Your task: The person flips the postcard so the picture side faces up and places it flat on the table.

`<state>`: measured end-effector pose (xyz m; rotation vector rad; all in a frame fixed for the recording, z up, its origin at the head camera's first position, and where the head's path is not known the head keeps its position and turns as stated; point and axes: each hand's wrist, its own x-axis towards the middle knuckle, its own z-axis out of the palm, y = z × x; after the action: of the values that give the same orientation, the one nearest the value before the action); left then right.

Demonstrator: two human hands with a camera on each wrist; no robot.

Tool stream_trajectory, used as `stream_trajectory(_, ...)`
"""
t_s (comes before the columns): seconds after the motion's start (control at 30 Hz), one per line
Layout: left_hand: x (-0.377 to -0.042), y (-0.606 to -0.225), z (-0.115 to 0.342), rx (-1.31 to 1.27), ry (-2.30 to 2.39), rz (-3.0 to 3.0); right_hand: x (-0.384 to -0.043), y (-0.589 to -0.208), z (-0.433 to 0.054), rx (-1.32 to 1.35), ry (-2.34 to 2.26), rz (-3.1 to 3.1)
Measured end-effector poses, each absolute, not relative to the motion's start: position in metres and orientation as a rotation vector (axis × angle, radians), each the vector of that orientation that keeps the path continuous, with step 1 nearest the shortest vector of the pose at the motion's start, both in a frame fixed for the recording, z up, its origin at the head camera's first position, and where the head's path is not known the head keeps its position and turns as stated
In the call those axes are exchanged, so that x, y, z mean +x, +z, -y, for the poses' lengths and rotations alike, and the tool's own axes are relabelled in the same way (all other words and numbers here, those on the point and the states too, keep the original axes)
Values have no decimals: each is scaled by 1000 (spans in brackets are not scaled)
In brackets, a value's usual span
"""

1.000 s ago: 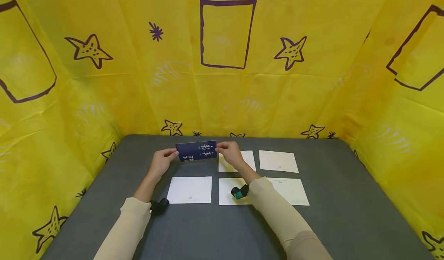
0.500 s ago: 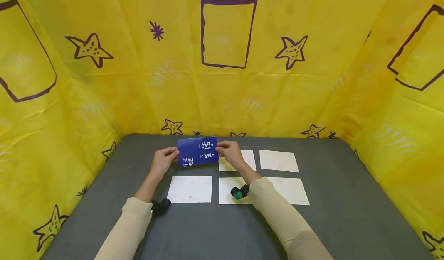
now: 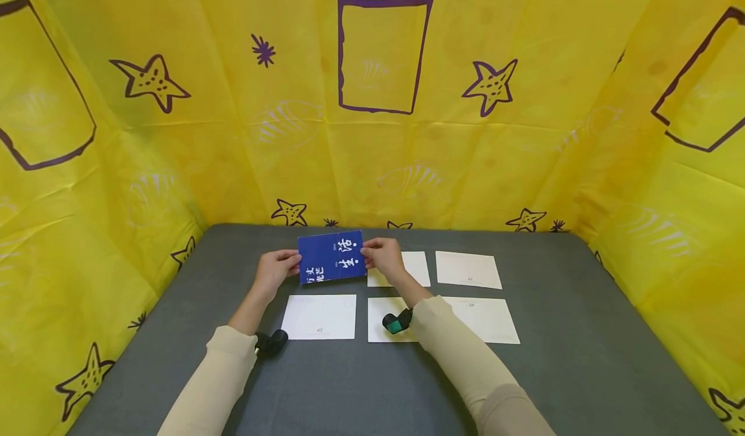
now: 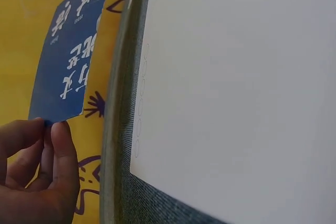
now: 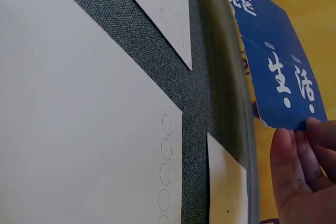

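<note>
A blue postcard (image 3: 330, 258) with white Chinese characters is held up over the back of the dark table, its printed face toward me. My left hand (image 3: 276, 273) pinches its left edge between thumb and fingers. At the opposite edge, my right hand (image 3: 385, 258) pinches it the same way. Both wrist views show the thumb and fingertips on the card's ends, with the left hand (image 4: 39, 166) low in one and the right hand (image 5: 307, 166) low in the other. Slight wear shows along one edge of the postcard (image 5: 278, 66).
Several white cards lie blank side up in two rows: one front left (image 3: 319, 317), one front middle (image 3: 384, 303) partly under my right wrist, one front right (image 3: 489, 319), one back right (image 3: 468, 270), and one behind my right hand (image 3: 416, 268). Yellow patterned cloth (image 3: 378, 151) surrounds the table.
The blue postcard has tilted up from a steep, foreshortened angle, so more of its printed face shows. Both hands keep their hold, and the right forearm has shifted slightly left.
</note>
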<state>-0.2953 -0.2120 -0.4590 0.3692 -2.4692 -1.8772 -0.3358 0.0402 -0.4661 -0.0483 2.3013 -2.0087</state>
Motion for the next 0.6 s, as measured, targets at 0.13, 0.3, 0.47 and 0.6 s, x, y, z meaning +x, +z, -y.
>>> stream_trajectory(0.13, -299, -460, 211, 447, -1899, 2470, -335, -465, -37, -23, -2012, -2320)
stream_trajectory(0.3, -304, -460, 209, 487, -1930, 2461, -337, -465, -32, 84, -1982, -2329)
stream_trajectory(0.47, -310, -462, 209, 512, -1936, 2449, -337, -464, -27, 191, -1918, -2367)
stream_trajectory(0.6, -314, -465, 209, 526, -1891, 2487, -335, -462, -23, 242, -1875, -2402)
